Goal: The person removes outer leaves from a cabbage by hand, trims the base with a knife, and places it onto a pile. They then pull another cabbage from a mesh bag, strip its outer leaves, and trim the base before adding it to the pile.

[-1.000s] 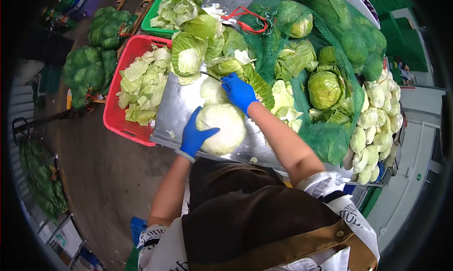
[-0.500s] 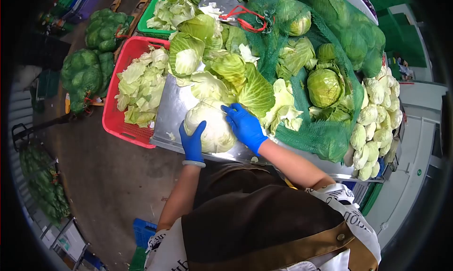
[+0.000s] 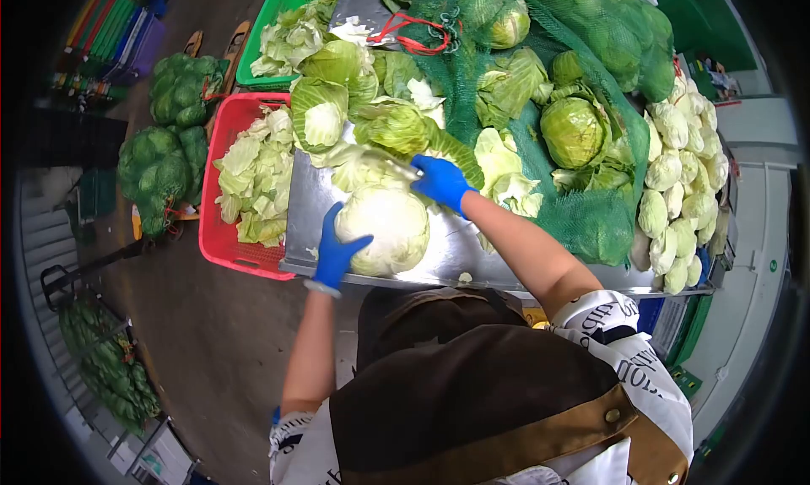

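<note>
A pale, trimmed cabbage sits on the metal table near its front edge. My left hand, in a blue glove, grips its left side with thumb and fingers apart. Just above and right of that cabbage, my gloved right hand is closed around a knife; the blade is blurred and points to the upper left, its handle hidden in the fist. Loose green outer leaves lie behind the blade, and another pale leaf rests to the right of my right hand.
A red crate of leaves stands left of the metal table, with a green crate behind it. Green net bags with cabbages cover the right side. Trimmed pale heads are piled at far right. Netted cabbages sit on the floor left.
My right hand has lifted off the cabbage, and the knife now shows more clearly above it. My left hand stays on the cabbage's left side. The whole view has shifted slightly.
</note>
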Demonstrator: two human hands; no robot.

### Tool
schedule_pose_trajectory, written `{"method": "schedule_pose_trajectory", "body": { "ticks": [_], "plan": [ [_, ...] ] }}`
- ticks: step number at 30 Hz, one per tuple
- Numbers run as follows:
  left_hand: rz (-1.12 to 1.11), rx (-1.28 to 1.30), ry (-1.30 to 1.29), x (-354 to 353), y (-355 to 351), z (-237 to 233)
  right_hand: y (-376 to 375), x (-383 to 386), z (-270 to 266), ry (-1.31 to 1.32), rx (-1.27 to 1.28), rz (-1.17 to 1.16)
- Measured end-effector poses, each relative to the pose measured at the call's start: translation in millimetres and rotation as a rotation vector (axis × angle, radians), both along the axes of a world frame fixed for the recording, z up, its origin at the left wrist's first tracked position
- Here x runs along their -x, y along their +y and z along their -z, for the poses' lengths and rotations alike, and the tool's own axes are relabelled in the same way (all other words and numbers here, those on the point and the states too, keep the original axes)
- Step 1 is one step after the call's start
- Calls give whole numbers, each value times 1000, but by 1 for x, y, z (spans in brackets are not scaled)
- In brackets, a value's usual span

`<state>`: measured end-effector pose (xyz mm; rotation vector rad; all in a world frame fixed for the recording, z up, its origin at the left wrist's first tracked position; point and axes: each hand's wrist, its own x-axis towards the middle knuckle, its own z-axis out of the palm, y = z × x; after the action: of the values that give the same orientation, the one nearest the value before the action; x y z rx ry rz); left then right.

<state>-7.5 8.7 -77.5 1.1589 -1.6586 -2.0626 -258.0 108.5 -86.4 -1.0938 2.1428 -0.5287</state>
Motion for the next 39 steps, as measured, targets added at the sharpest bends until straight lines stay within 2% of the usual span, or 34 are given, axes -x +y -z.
{"method": "schedule_pose_trajectory", "body": {
  "ticks": [1,2,3,5,7,8,9,10,11,12,13,15,17,18,20,22,25,26,27,29,30,33,35,38,39],
  "plan": [
    [118,43,-40,8,-20,-1,-3,-7,1,69,22,3],
    [196,194,-52,11,-42,39,-4,-13,-1,79,107,-13],
    [246,31,-81,27,-52,27,-3,-19,-4,88,193,-30],
    [524,-60,-118,42,-59,13,0,-26,-18,101,294,-146],
    [612,67,-137,42,-59,1,5,-14,-28,169,154,3],
    [654,129,-150,39,-57,-2,18,-2,-17,163,214,102],
    [581,215,-144,35,-50,-5,26,6,-1,259,253,274],
    [507,303,-140,30,-40,-9,33,24,-3,213,164,381],
    [430,391,-135,23,-32,-13,37,36,-5,205,192,522],
    [276,361,-31,14,-29,-2,47,45,-6,236,129,420],
    [147,174,-39,10,-29,-3,48,48,-25,266,67,324],
    [-123,-207,-52,5,-29,-4,43,29,-68,416,273,153],
    [-228,-227,-38,8,-18,-7,39,-1,-77,509,450,-21],
    [-266,-234,-29,9,-10,-7,38,-24,-83,263,450,-12],
    [-338,-290,-9,14,-3,-4,38,-63,-70,130,366,16],
    [-409,-397,-5,15,2,-1,40,-83,-45,135,343,68],
    [-534,-333,-92,22,20,-8,40,-82,-31,72,255,129],
    [-550,-335,-82,23,28,-15,33,-69,-8,-36,35,358],
    [-529,-289,-56,21,36,-11,39,-50,13,-2,53,366],
    [-483,-170,19,16,39,2,39,-37,19,69,77,268],
    [-420,-223,55,8,34,9,35,-37,20,57,126,255],
    [-371,-431,7,-4,25,8,44,-60,-20,27,238,206],
    [-426,-420,-18,3,24,9,48,-75,-54,50,327,147],
    [-477,-408,-22,14,33,-4,56,-94,-50,264,230,57],
    [-492,-399,-4,20,35,-7,53,-92,-48,226,206,110]
  ]
}}
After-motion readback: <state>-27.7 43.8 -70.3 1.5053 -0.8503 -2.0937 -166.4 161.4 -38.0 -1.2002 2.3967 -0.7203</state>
